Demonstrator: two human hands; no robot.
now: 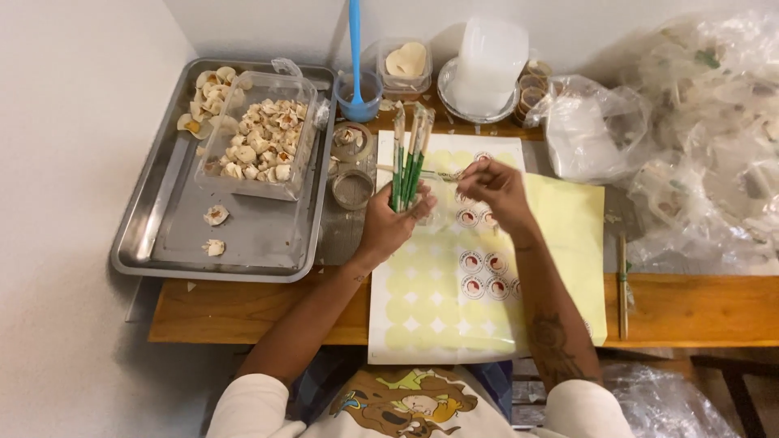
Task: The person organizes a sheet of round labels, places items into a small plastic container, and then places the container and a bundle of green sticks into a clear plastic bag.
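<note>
Left hand [389,221] is clenched around a bundle of slim green-and-cream sticks [408,158], holding them upright over the pale yellow sticker sheet [422,308], and they fan out a little at the top. Right hand [497,188] hovers just beside it, fingers pinched together on something small near the bundle; what it pinches is too tiny to make out. Round red-and-white stickers [483,274] sit in rows on the sheet under that right hand, while much of the sheet shows only bare circles. It all lies on a wooden table [690,312]. Off to the left, a metal tray [243,243] carries a clear plastic box of beige dried pieces [258,139], with a few loose pieces beside it. At the back stands a small blue cup with a blue stick [357,85]. Crumpled clear plastic bags [698,138] pile up on the right.
</note>
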